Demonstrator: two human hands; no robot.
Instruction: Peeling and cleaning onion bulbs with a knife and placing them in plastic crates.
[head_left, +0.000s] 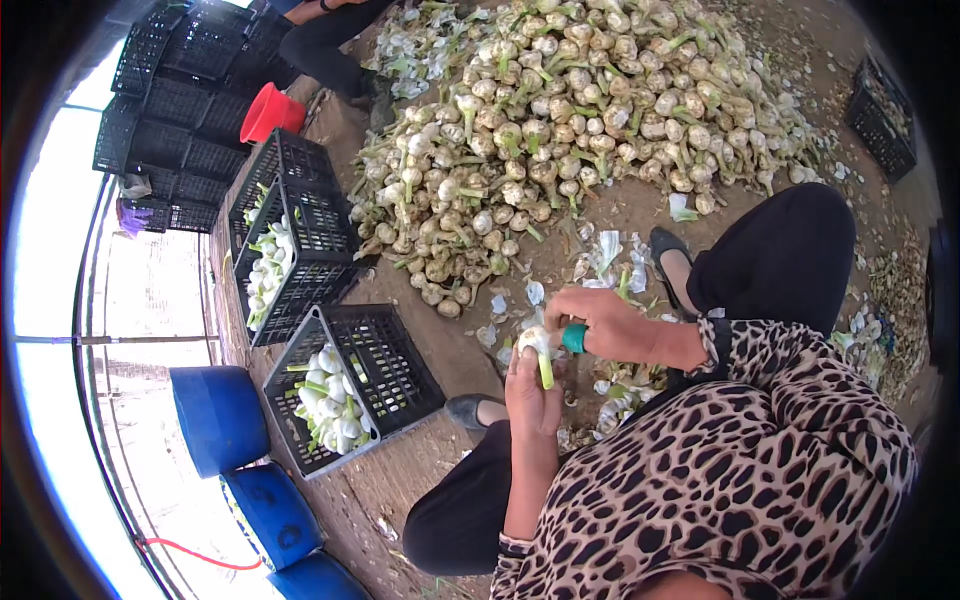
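Observation:
A white garlic bulb with a short cut green stem is pinched in the fingers of my left hand, its stem pointing down towards me. My right hand is curled against the bulb's far side, its thumb and fingers pressing at the outer skin. Green tape wraps one digit of that hand. Whatever else the curled right fingers may hold is hidden. Beneath both hands, loose garlic skins and trimmings litter the ground.
Ahead lies a large heap of unpeeled garlic. At the left, a black plastic crate holds cleaned bulbs, with stacked crates behind it. Blue drums, a red bucket and another person's leg are farther out.

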